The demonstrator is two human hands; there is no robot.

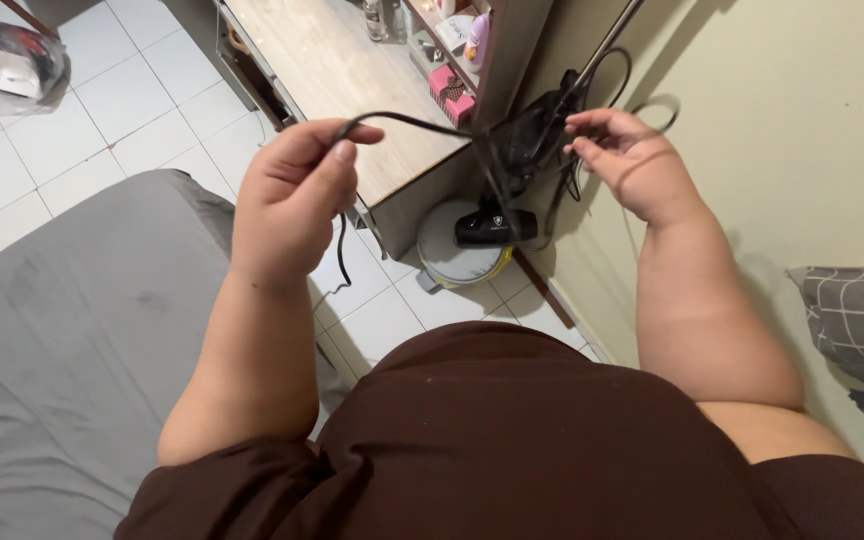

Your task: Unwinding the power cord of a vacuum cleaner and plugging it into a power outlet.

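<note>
Left hand point(292, 200) pinches the black cord point(422, 122) between thumb and fingers at centre frame — the cord runs right to the right hand point(632, 160), whose fingertips grip it near the black dryer point(527, 140), which hangs at upper middle. Below: desk point(342, 70), round bin point(452, 255), grey bed point(72, 340) lower left.

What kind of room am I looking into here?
Most likely a bedroom at home: a grey-sheeted bed, a wooden dressing table with toiletry bottles, and a white tiled floor.
</note>
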